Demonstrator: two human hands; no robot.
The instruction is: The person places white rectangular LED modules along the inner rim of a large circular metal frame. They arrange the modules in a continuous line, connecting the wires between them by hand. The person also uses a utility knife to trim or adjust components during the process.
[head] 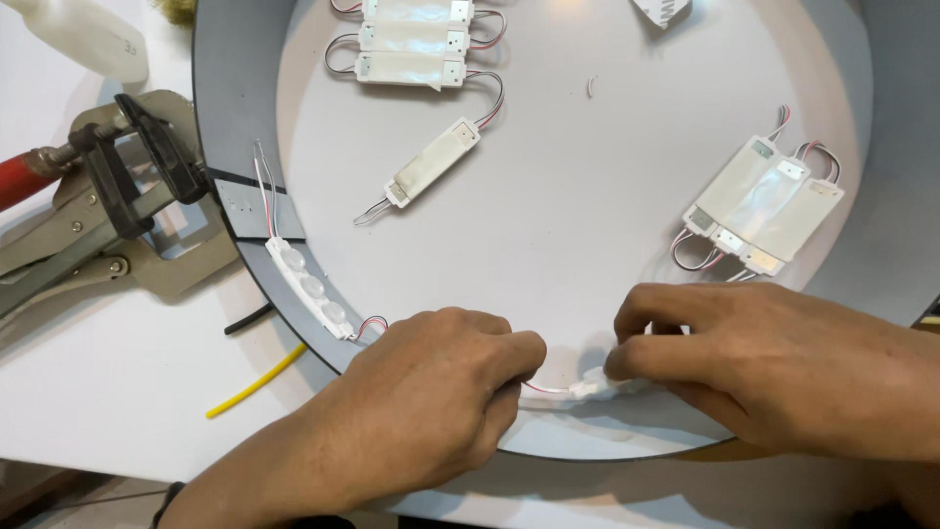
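White bench (117,392) carries a round tray (230,127) with a dark grey upright wall and a pale floor. Left hand (431,402) rests curled at the near wall, fingers pressed together over a thin wire; whether it pinches the wire cannot be told. Right hand (774,367) presses thumb and forefinger onto a small white LED module (595,385) lying against the inside of the near wall. This module is mostly covered by the fingertips; only a white plastic end and a red-and-white lead running toward the left hand show. A matching three-lens module (311,287) already sits on the left wall, joined by the same lead. Risk, as a judgement: uneven pressure could leave the module tilted or loosely bonded on the curved wall; a taut lead between the hands could pull it off line or strain the wire joints. Loose modules lie face down on the floor: a single (431,162), a stack (411,39) and a cluster (764,206). A clamp (108,196) grips the wall at left; a yellow strip (257,382) lies on the bench.
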